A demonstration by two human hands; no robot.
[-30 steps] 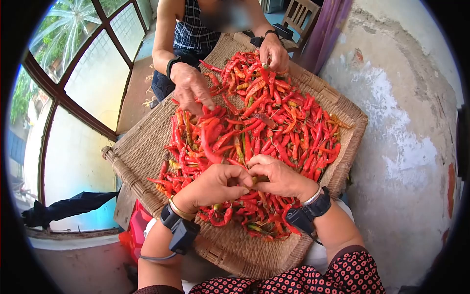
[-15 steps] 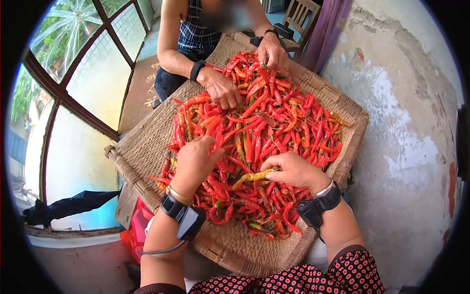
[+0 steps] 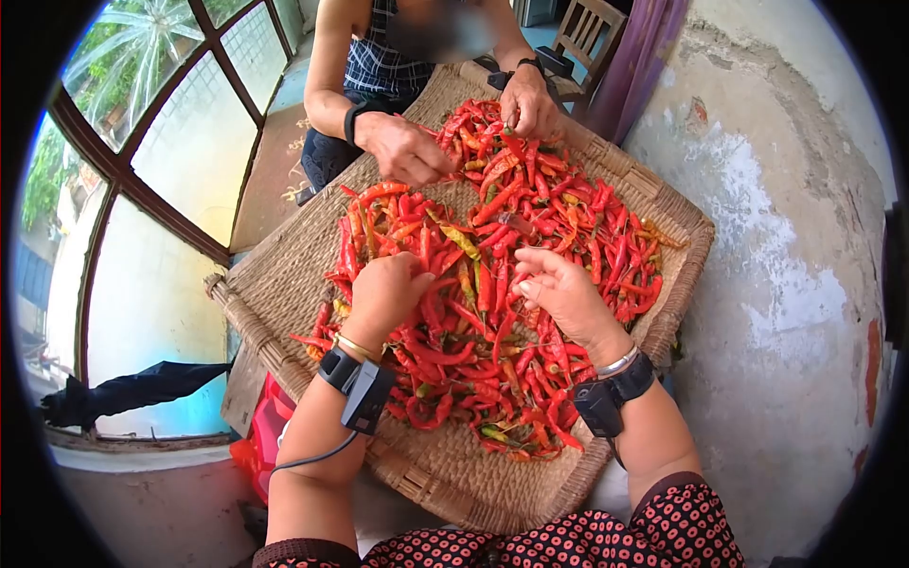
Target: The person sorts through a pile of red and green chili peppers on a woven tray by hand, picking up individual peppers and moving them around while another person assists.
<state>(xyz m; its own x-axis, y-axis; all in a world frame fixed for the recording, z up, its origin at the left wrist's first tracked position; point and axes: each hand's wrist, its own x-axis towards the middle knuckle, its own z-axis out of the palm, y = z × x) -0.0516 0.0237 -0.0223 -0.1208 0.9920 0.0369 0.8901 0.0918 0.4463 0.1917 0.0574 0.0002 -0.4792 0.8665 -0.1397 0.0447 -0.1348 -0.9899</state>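
handling loose red chili peppers (image 3: 485, 289) looks to be the step in hand in the head view, the only one. the peppers lie heaped on a wide woven tray (image 3: 267, 254), filling its middle and spreading toward its right rim, with bare weave showing at the left and near corners. the wearer's left hand (image 3: 383, 293) is over the left part of the heap, thumb out to the right; its other fingers are mostly hidden, so i cannot tell whether they grasp a pepper. the right hand (image 3: 563, 289) is over the heap, right of centre, its fingers parted and released, nothing seen between them. a yellowish chili pepper (image 3: 460, 240) lies on the heap, between the two hands and farther off. lifting another pod would probably call for lowering the right fingers and pinching it without dragging its tangled neighbours.

at the far side, a co-worker's near hand (image 3: 407, 150) bends over the heap's left edge, its grasp unclear, while the co-worker's far hand (image 3: 530, 102) has its fingers drawn together beside a green-stemmed pepper.

no brand, label or writing can be read, not even on the left wrist device (image 3: 369, 396) or right wrist device (image 3: 600, 409).
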